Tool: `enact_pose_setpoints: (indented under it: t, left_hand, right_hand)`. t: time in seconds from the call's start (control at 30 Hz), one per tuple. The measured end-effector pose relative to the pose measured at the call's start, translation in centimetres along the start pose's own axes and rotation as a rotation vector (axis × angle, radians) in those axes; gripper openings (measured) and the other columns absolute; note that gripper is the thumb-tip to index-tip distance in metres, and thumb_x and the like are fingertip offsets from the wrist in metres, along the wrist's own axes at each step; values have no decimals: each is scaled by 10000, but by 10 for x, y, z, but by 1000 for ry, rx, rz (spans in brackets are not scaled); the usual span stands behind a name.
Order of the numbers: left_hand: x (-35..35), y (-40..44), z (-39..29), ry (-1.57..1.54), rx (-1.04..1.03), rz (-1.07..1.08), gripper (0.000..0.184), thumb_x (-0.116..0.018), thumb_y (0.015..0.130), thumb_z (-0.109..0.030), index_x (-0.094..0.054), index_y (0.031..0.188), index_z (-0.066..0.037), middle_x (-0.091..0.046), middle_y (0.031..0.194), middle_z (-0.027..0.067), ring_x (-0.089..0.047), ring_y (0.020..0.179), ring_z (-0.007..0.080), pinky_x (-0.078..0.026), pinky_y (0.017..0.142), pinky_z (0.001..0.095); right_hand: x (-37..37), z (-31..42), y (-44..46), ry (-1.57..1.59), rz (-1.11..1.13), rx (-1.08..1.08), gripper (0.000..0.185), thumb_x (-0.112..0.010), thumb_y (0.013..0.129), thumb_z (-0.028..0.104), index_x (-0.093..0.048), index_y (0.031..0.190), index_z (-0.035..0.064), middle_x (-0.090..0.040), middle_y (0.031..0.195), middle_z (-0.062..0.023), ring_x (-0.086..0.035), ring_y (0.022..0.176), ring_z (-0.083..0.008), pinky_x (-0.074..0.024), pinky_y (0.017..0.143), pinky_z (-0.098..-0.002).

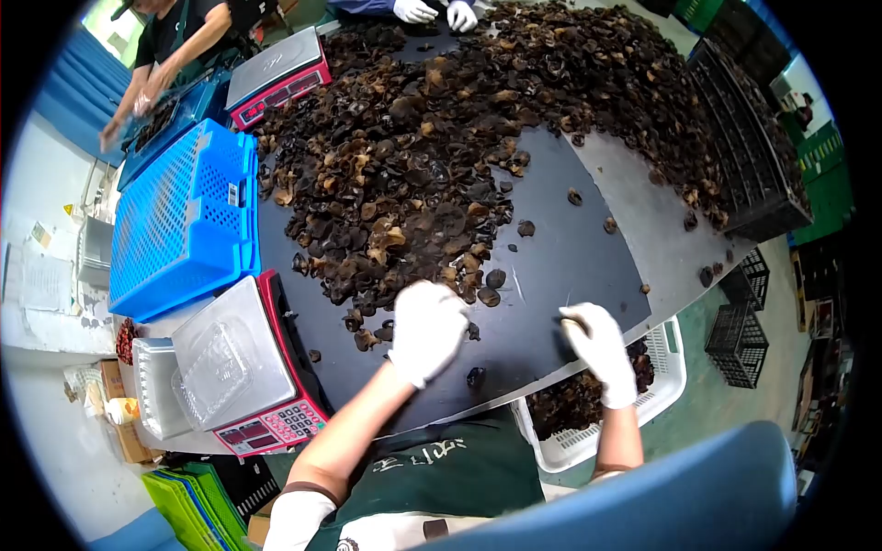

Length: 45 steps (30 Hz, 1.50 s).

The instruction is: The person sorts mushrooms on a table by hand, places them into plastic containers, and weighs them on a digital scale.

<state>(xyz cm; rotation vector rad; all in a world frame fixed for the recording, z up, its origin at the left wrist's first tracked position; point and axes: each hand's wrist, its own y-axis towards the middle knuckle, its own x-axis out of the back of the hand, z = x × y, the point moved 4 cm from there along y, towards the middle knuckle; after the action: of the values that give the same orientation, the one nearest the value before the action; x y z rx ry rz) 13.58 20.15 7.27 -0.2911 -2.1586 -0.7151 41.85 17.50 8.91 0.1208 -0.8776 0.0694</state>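
Note:
A large heap of dark brown wood ear mushrooms [395, 184] is spread over the black sheet [574, 248] on the table. My left hand [427, 332], in a white glove, is at the near edge of this heap. Its fingers curl down against the pieces, and whatever they grip is hidden. My right hand [599, 349], also gloved in white, is over the table's front edge, with thumb and fingers pinched on a small brownish wood ear mushroom [576, 325]. Beneath that hand, a white basket [678, 363] holds more dark mushrooms.
At left are a red scale [276, 340] with a clear plastic box [216, 367] on its pan, a blue crate [184, 220] and a second scale [276, 78]. A black crate [749, 147] stands at right. Across the table, another person's gloved hands [436, 13] and a co-worker's arms [175, 64] appear.

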Motion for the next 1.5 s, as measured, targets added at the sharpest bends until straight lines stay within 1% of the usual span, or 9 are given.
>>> enact_pose_setpoints:
  t: [0.17,0.43,0.57,0.67,0.77,0.97,1.17,1.3,1.5]
  left_hand:
    - [1,-39,63,454,196,119,408,-688,796,-326,-646,1160,-147,-403,1428,221,-349,1294,486,-284,1062,608]
    - [42,-126,14,66,65,176,114,-708,769,-219,-707,852,-141,-553,1283,165,-465,1194,409,-350,1032,544]
    - [47,-147,62,36,400,-145,233,-648,831,-171,-695,1057,-139,-454,1405,213,-408,1279,433,-289,1092,530]
    - [45,-125,91,312,580,-126,433,-576,896,-184,-562,1328,-162,-349,1484,238,-323,1334,482,-262,1111,526]
    - [24,-117,99,428,533,68,395,-547,908,-249,-583,1292,-164,-366,1485,202,-328,1337,479,-286,1076,576]
    - [47,-155,32,69,318,142,344,-608,859,-185,-631,1201,-155,-442,1434,190,-369,1326,461,-268,1097,592]
    - [36,-236,-6,-3,597,143,1004,-786,708,-498,-325,1478,-48,-84,1527,364,-99,1416,545,-143,1136,600]
    - [25,-238,3,191,737,107,1146,-798,658,-556,-236,1495,-10,-66,1525,374,-73,1415,553,-114,1121,644]
    - [15,-193,51,219,637,-100,1241,-836,541,-602,-274,1494,-41,-169,1519,327,-163,1395,541,-190,1110,627]
  right_hand:
    - [-113,36,34,-181,-36,232,574,-669,824,336,-536,1333,109,-405,1426,-258,-357,1295,-490,-295,1073,-552]
    - [-157,96,-47,-26,322,680,528,-698,776,367,-581,1223,112,-477,1343,-188,-447,1221,-395,-377,993,-508]
    - [-142,111,6,46,195,615,435,-703,751,265,-597,1143,110,-507,1305,-144,-489,1118,-357,-383,950,-477]
    - [-164,105,45,-154,32,500,549,-677,792,334,-558,1270,92,-426,1410,-189,-343,1297,-450,-239,1075,-587]
    - [-190,109,49,-272,164,544,615,-633,831,420,-509,1341,99,-356,1485,-193,-261,1364,-482,-144,1112,-643]
    - [-162,129,-20,-63,536,867,567,-657,834,410,-541,1296,103,-482,1372,-147,-389,1292,-411,-245,1104,-592]
    - [-112,63,-39,-165,309,489,974,-878,505,459,-494,1313,74,-388,1409,-241,-316,1324,-473,-191,1092,-657]
    - [-120,41,-50,-298,443,312,1090,-893,466,461,-438,1323,-37,-303,1428,-332,-228,1360,-535,-131,1102,-683]
    - [-160,73,-30,-148,465,502,1109,-892,449,496,-458,1328,-21,-317,1428,-306,-251,1352,-526,-187,1100,-655]
